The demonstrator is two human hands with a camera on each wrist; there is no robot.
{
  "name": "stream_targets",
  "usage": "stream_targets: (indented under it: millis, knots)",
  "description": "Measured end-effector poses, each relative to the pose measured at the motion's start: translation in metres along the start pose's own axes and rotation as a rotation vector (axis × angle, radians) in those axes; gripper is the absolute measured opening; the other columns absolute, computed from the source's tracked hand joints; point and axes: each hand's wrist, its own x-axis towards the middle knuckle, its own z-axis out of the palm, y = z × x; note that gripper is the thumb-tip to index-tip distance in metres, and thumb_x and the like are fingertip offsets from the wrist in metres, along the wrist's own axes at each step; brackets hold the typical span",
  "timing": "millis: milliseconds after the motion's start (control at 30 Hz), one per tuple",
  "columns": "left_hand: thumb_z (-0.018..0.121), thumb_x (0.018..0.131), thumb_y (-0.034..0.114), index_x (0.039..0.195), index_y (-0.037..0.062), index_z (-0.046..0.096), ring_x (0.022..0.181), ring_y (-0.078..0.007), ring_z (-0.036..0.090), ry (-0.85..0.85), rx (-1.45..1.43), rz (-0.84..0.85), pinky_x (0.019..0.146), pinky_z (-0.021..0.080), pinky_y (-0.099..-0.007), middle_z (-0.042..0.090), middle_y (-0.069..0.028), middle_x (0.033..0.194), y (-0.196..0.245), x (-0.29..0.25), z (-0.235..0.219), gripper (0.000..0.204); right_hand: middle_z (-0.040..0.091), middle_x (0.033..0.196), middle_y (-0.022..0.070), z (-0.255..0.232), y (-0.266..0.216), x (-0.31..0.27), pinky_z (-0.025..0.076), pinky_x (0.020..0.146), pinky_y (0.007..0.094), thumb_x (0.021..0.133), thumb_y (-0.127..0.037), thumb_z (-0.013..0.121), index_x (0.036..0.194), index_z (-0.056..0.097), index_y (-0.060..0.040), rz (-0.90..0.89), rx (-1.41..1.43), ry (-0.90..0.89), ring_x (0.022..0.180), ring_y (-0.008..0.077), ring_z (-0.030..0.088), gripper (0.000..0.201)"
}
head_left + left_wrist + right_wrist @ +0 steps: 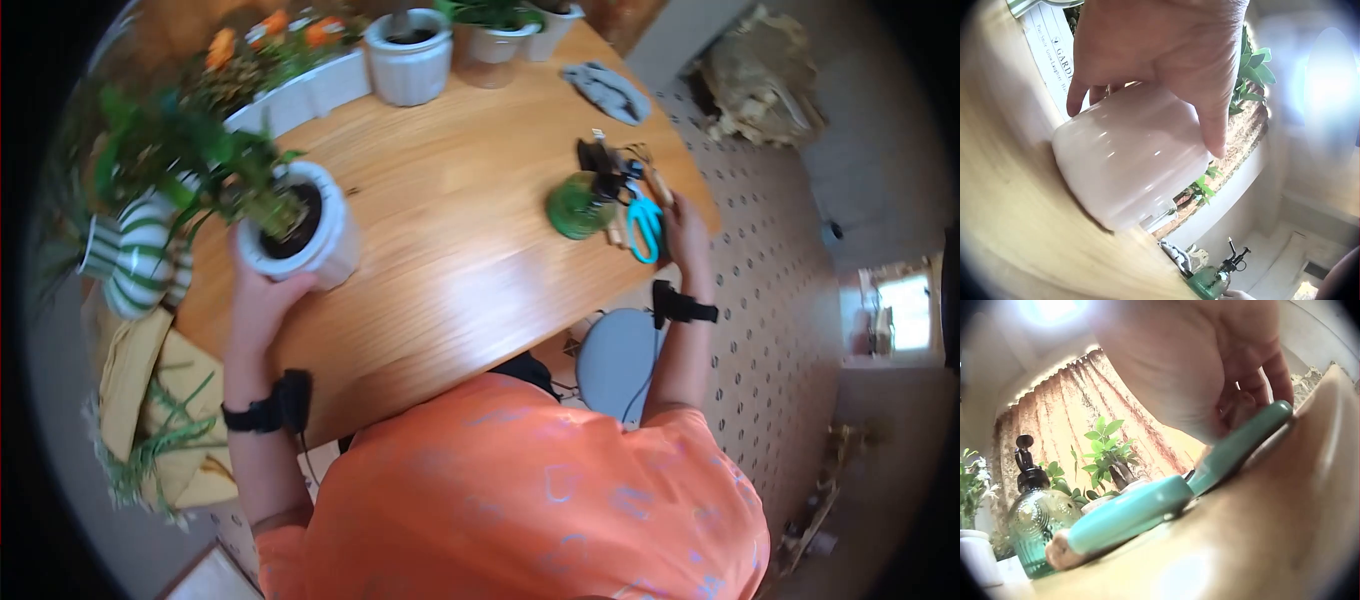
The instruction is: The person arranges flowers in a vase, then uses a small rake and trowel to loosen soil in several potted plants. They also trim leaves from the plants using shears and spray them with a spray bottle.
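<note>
In the head view, the left hand (pixel 262 305) grips the rim and side of a white ribbed pot (pixel 335 245) holding a leafy plant (pixel 270 205). The left wrist view has that hand (pixel 1160 50) spread over the pot (pixel 1129 150), thumb on one side, fingers on the other. At the table's right edge, the right hand (pixel 688 240) pinches the wooden handle of a small hand rake (pixel 658 188). Turquoise scissors (pixel 643 228) lie beside it. Curled fingers of the right hand (pixel 1204 369) show behind the scissors (pixel 1135 509) in the right wrist view; they partly hide the handle.
A green glass spray bottle (pixel 578 205) stands left of the scissors. White pots (pixel 410 70), an orange flower planter (pixel 310 95) and a grey cloth (pixel 607 92) are along the back. A striped vase (pixel 140 258) is at the left, above a yellow bag (pixel 185 390). A grey stool (pixel 625 360) stands below.
</note>
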Motion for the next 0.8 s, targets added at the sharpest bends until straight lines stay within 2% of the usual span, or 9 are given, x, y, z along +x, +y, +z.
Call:
stream_targets:
  millis: [167,233,300,400,567,667,733,767,800]
  knots:
    - [0.088,0.053,0.036,0.135,-0.0011,0.020,0.118,-0.0221,0.044,0.045,0.113,0.015,0.101,0.035,-0.0346,0.043,-0.0127,0.126,0.009,0.000,0.008,0.113,0.060,0.111,0.0173,-0.005,-0.009,-0.001,0.046,0.086,0.0387,0.085,-0.014,0.058,0.121,0.054,-0.0062,0.140,0.052,-0.123,0.102,0.0317,0.058,0.037]
    - [0.087,0.054,0.034,0.134,-0.0013,0.023,0.118,-0.0229,0.044,0.043,0.182,0.046,0.101,0.035,-0.0351,0.043,-0.0122,0.127,0.018,0.003,0.007,0.108,0.058,0.114,0.0168,-0.015,-0.025,-0.004,0.045,0.089,0.0370,0.083,-0.011,0.060,0.122,0.052,-0.0045,-0.040,0.004,-0.002,0.105,0.0305,0.057,0.040]
    - [0.086,0.057,0.032,0.134,-0.0012,0.027,0.118,-0.0232,0.044,-0.041,0.017,-0.068,0.101,0.035,-0.0361,0.043,-0.0111,0.127,0.032,0.008,0.009,0.103,0.057,0.118,0.0152,-0.023,-0.046,-0.004,0.044,0.091,0.0343,0.085,-0.008,0.059,0.126,0.050,-0.0032,-0.061,0.134,-0.012,0.108,0.0271,0.056,0.042]
    - [0.085,0.060,0.027,0.134,-0.0007,0.032,0.119,-0.0224,0.045,-0.046,0.146,0.004,0.103,0.034,-0.0358,0.044,-0.0106,0.128,0.016,0.012,-0.004,0.095,0.055,0.120,0.0121,-0.030,-0.088,-0.007,0.044,0.090,0.0318,0.089,-0.007,0.054,0.131,0.045,-0.0026,-0.044,0.739,-0.057,0.110,0.0205,0.054,0.043]
    - [0.081,0.065,0.018,0.134,0.0008,0.035,0.121,-0.0231,0.044,-0.095,-0.119,-0.053,0.103,0.035,-0.0345,0.045,-0.0104,0.125,0.020,0.009,0.004,0.085,0.058,0.114,0.0120,-0.023,-0.136,-0.008,0.046,0.085,0.0292,0.088,-0.007,0.058,0.131,0.045,-0.0042,-0.196,0.632,-0.047,0.102,0.0167,0.057,0.045]
    - [0.074,0.070,0.008,0.131,0.0021,0.039,0.108,-0.0206,0.049,-0.005,-0.014,-0.009,0.094,0.041,-0.0318,0.047,-0.0091,0.116,0.026,-0.002,0.001,0.070,0.062,0.104,0.0094,-0.015,-0.146,-0.008,0.047,0.081,0.0259,0.088,-0.003,0.056,0.127,0.047,-0.0037,-0.123,0.758,-0.037,0.092,0.0135,0.061,0.040]
    - [0.065,0.073,-0.001,0.120,0.0023,0.047,0.089,-0.0159,0.051,0.225,0.455,0.110,0.081,0.045,-0.0275,0.049,-0.0087,0.109,0.034,-0.012,-0.002,0.050,0.062,0.102,0.0090,-0.009,-0.145,-0.007,0.048,0.080,0.0253,0.089,-0.002,0.056,0.126,0.047,-0.0031,-0.138,0.791,-0.035,0.091,0.0131,0.061,0.039]
    - [0.065,0.073,-0.001,0.120,0.0023,0.047,0.089,-0.0159,0.051,0.234,0.460,0.106,0.081,0.045,-0.0275,0.049,-0.0087,0.109,0.038,-0.017,-0.004,0.050,0.062,0.101,0.0088,-0.011,-0.148,-0.010,0.048,0.080,0.0250,0.088,-0.002,0.055,0.124,0.048,-0.0025,-0.119,0.803,-0.011,0.091,0.0128,0.061,0.036]
    - [0.063,0.073,-0.003,0.114,0.0027,0.050,0.084,-0.0145,0.049,0.346,0.412,0.233,0.076,0.044,-0.0263,0.049,-0.0083,0.107,0.044,-0.021,-0.004,0.043,0.063,0.100,0.0085,-0.011,-0.151,-0.012,0.049,0.079,0.0246,0.088,-0.001,0.055,0.122,0.049,-0.0018,-0.100,0.815,0.015,0.091,0.0126,0.061,0.034]
